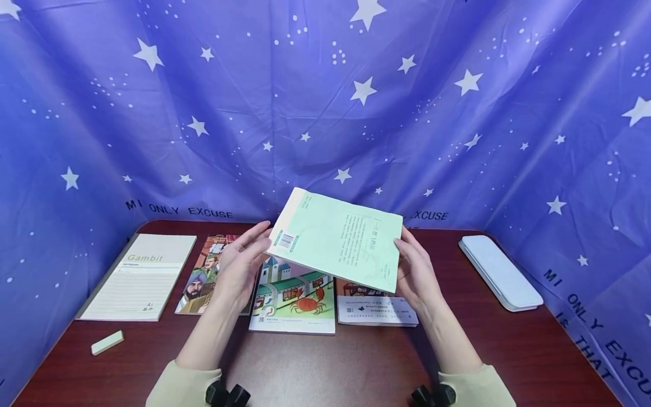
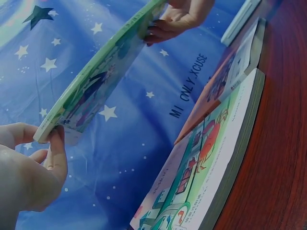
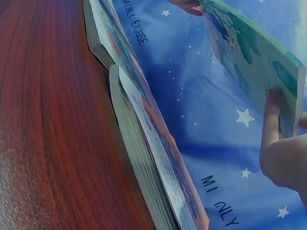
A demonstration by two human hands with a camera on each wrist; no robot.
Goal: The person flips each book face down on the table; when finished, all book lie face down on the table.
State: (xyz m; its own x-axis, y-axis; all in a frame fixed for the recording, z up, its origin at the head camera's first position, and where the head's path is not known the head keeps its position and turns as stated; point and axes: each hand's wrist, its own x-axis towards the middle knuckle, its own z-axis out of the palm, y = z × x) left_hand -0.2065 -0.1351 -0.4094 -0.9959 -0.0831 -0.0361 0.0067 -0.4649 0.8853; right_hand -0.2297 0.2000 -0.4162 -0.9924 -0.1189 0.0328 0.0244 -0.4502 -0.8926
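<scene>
Green book is up off the table, tilted, between the two hands, barcode side up. Left hand pinches its left edge; right hand grips the opposite edge, one digit against the underside. Below and between the hands: crab book, flat, partly hidden. Comic lies under the left hand, part covered by it; notepad farther left, white block near that. Thick book below, just inward of the right hand; pale case well to that hand's right.
</scene>
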